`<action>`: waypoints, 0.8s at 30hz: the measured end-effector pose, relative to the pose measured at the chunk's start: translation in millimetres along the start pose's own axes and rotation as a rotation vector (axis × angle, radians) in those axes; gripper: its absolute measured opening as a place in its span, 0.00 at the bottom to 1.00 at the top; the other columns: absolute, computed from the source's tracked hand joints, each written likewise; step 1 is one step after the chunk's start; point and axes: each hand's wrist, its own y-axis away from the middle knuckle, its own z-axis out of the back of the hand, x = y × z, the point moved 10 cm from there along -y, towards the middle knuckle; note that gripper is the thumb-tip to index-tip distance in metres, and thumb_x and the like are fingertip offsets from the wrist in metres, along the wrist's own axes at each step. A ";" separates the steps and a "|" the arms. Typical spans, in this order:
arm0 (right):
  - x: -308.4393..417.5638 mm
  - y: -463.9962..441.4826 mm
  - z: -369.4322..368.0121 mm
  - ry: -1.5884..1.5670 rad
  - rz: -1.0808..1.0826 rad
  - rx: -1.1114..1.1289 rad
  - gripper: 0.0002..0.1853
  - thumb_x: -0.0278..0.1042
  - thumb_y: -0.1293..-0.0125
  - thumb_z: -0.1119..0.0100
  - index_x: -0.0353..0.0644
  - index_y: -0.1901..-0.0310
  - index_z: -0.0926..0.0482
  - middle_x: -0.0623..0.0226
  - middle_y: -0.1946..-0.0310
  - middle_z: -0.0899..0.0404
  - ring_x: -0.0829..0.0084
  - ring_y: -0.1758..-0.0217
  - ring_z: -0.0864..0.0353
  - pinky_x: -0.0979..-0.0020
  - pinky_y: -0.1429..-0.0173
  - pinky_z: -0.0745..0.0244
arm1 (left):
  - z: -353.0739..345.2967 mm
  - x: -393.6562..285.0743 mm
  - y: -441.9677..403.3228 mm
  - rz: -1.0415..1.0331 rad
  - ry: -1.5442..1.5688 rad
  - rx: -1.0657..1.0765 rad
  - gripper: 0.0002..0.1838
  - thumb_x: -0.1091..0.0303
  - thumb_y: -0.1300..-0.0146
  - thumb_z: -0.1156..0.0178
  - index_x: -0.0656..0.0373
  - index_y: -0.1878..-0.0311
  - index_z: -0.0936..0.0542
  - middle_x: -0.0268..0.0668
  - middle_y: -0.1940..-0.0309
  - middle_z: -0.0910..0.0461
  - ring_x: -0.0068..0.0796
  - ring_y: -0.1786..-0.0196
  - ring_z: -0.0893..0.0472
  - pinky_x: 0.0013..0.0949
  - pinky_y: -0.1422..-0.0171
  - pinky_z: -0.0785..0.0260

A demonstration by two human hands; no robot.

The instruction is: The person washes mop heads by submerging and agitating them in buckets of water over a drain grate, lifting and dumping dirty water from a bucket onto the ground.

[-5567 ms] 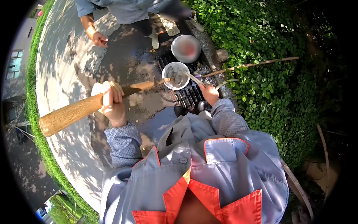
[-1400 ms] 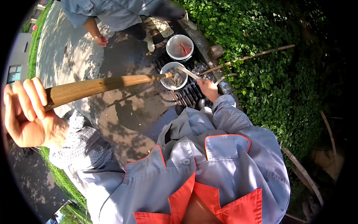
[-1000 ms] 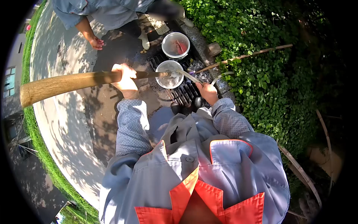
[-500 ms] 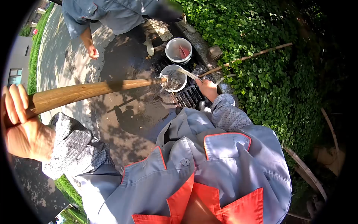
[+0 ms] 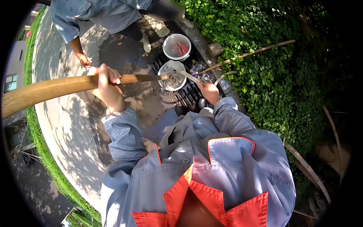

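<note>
My left hand [image 5: 107, 87] is wrapped round a thick wooden pole [image 5: 53, 87], which narrows toward its far end. That tip reaches the white bucket [image 5: 162, 81] that holds wet grey material, perhaps mop strands. My right hand [image 5: 208, 92] is closed on a pale hose or strip [image 5: 188, 75] at the right side of this bucket; its other end lies over the rim. Just beyond stands a second white bucket [image 5: 169, 53] with liquid and a red thing [image 5: 182, 48] inside.
A co-worker [image 5: 106, 15] in grey-blue stands at the top left, one hand hanging. Under the buckets is a black drain grate [image 5: 185, 95]. To the right run a stone kerb [image 5: 196, 38] and a leafy hedge [image 5: 264, 87], with a long thin stick [image 5: 257, 51] across it.
My left hand has come from the far left edge inward along the pole, nearer the bucket. The grey material sits lower in the bucket. My right hand keeps its hold.
</note>
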 end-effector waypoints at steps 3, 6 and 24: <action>2.6 4.0 -2.7 0.071 0.106 -0.117 0.29 0.60 0.33 0.52 0.36 0.68 0.18 0.48 0.76 0.20 0.49 0.68 0.19 0.55 0.63 0.24 | 31.7 94.8 18.7 0.104 0.115 -0.084 0.12 0.81 0.38 0.46 0.57 0.75 0.34 0.31 0.86 0.33 0.21 0.85 0.33 0.26 0.79 0.37; 5.8 8.1 5.8 0.056 0.081 -0.141 0.27 0.58 0.34 0.49 0.37 0.72 0.20 0.49 0.79 0.21 0.50 0.73 0.19 0.55 0.67 0.24 | 47.1 105.0 16.5 0.070 0.042 -0.107 0.12 0.79 0.37 0.45 0.57 0.75 0.33 0.32 0.85 0.32 0.22 0.83 0.32 0.27 0.74 0.35; 9.7 14.3 13.2 0.004 0.093 -0.196 0.30 0.62 0.35 0.50 0.37 0.69 0.18 0.50 0.79 0.20 0.51 0.73 0.18 0.55 0.66 0.23 | -41.2 -290.2 -24.6 -0.288 0.173 0.536 0.14 0.71 0.33 0.53 0.55 0.78 0.36 0.31 0.87 0.40 0.23 0.87 0.43 0.29 0.75 0.44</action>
